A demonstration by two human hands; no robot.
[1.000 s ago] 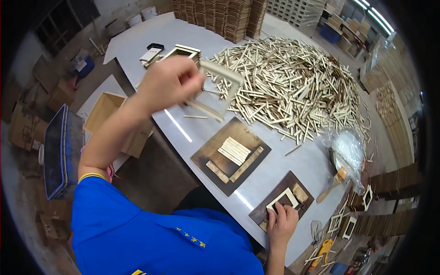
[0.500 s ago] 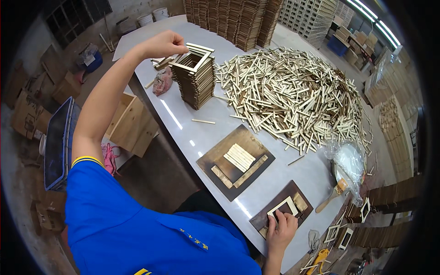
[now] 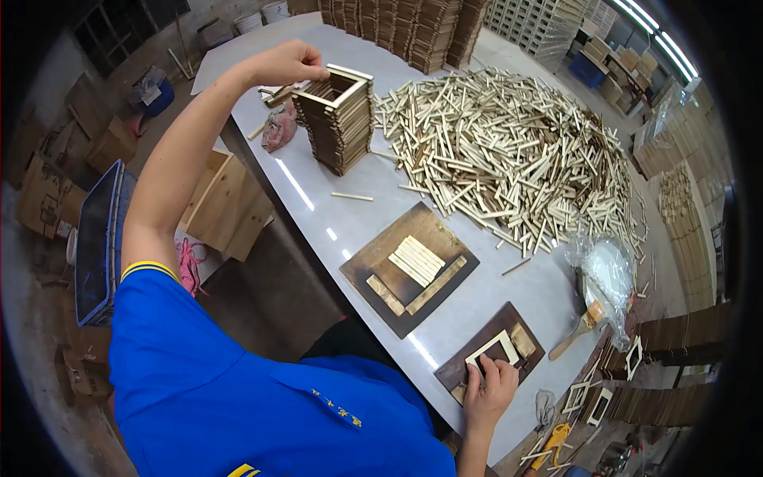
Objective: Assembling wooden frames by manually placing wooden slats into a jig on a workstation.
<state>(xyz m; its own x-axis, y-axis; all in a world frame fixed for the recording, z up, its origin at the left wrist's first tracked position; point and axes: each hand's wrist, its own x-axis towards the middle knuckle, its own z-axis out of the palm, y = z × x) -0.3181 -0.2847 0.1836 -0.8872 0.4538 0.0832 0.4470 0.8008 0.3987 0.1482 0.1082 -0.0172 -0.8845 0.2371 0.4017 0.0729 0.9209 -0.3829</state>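
Note:
My left hand (image 3: 296, 63) reaches far out to the left, its fingers pinched at the far-left corner of the top frame on a tall stack of small rectangular wooden frames (image 3: 338, 131). My right hand (image 3: 490, 391) is at the front right, thumb and fingers closed on the near side of a single pale wooden frame (image 3: 499, 347). That frame lies on a dark board (image 3: 509, 318) with wooden stop blocks. Between the hands, a second dark board (image 3: 373, 256) bears several pale sticks (image 3: 416, 261) side by side, next to two wooden strips.
A large heap of loose wooden sticks (image 3: 509, 159) covers the table's far right. Tall stacks of brown frames (image 3: 397, 32) line the back. A brush (image 3: 576, 330) lies by a plastic-covered white bowl (image 3: 608, 274). Beside the frame stack sits a crumpled reddish bag (image 3: 279, 129).
The frame at my left hand has come down onto the stack, with the fingers still at its corner. My right hand stays at its frame, nearly unmoved.

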